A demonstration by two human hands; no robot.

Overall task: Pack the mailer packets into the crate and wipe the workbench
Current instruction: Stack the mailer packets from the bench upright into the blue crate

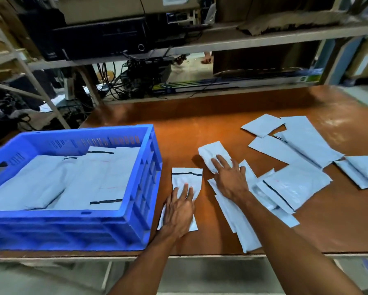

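A blue plastic crate (140, 222) stands at the left of the brown workbench (200, 124); several pale grey mailer packets (87, 179) lie flat inside it. My left hand (180, 211) rests flat, fingers spread, on a packet with a black strip (187, 177) just right of the crate. My right hand (229, 177) presses flat on a crumpled packet (213, 152) in the middle of the bench. Neither hand grips anything. More packets (296, 186) lie scattered to the right, some overlapping, one partly under my right forearm.
A metal shelf rack (221, 41) with black electronics, cables and cardboard boxes stands behind the bench. A long flat box (232, 85) lies on its lowest shelf. The bench's front edge (200, 255) runs just below my forearms. Bare brown surface lies at the bench's far side.
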